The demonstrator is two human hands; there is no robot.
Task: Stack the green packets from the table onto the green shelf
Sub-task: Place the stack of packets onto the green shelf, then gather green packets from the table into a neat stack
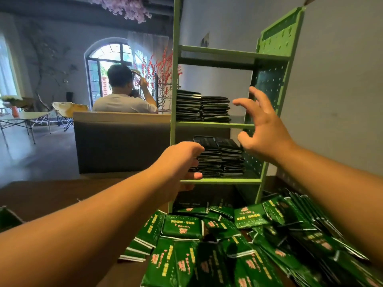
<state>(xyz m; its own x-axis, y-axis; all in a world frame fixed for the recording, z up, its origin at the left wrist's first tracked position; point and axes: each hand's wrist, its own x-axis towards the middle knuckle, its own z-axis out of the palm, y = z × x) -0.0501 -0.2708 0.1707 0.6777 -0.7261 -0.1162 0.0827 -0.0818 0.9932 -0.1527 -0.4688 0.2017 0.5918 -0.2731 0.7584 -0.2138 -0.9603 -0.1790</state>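
Left hand point(182, 160) grips the lower stack of dark green foil packets point(209, 157) on the green slatted shelf point(219, 180). Right hand point(263, 129), at two o'clock, has its fingers point(241, 103) spread wide, holding nothing.

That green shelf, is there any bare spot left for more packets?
Yes: the top tier looks bare, and there is room right of the middle stacks and lower stacks. The table before the shelf is crowded with loose packets.
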